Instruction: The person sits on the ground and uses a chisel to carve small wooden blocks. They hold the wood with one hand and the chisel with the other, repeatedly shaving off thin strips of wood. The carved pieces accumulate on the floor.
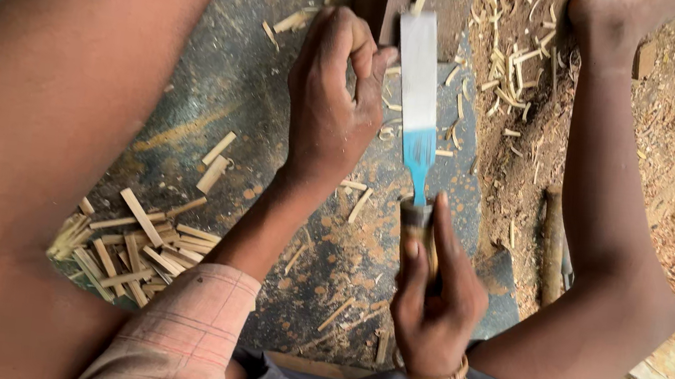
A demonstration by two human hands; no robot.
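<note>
Head view:

- Right hand [436, 307]: closed around the wooden handle [418, 228] of a flat-bladed knife [418, 80], index finger laid along the handle toward the blade. Bangles sit on the wrist.
- Knife: the blade is long, broad and pale metal with a blue-painted patch near the handle end. It points away from the person, over the dark work slab [231, 84], just beside the left hand.
- Handling judgement, knife: rigid and probably fairly heavy toward the blade. The edge is a hazard; take hold by the wooden handle only, gripped fully so the tool cannot twist.
- Left hand [332, 100]: curled, fingertips pinched together just beside the blade. It appears to pinch a small piece against the block [384, 4] at the far end of the slab, but the piece itself is hidden, so what is held cannot be confirmed.
- Bamboo strips [136, 247]: a loose pile of short pale slivers lies on the slab at the person's left, near the knee.
- Handling judgement, strips: light, stiff along the grain, likely splintery and easily split. Grip by the sides, fingers clear of the blade path.
- Shavings [512, 65]: curled offcuts and sawdust cover the ground to the right of the slab, well apart from the pile.
</note>
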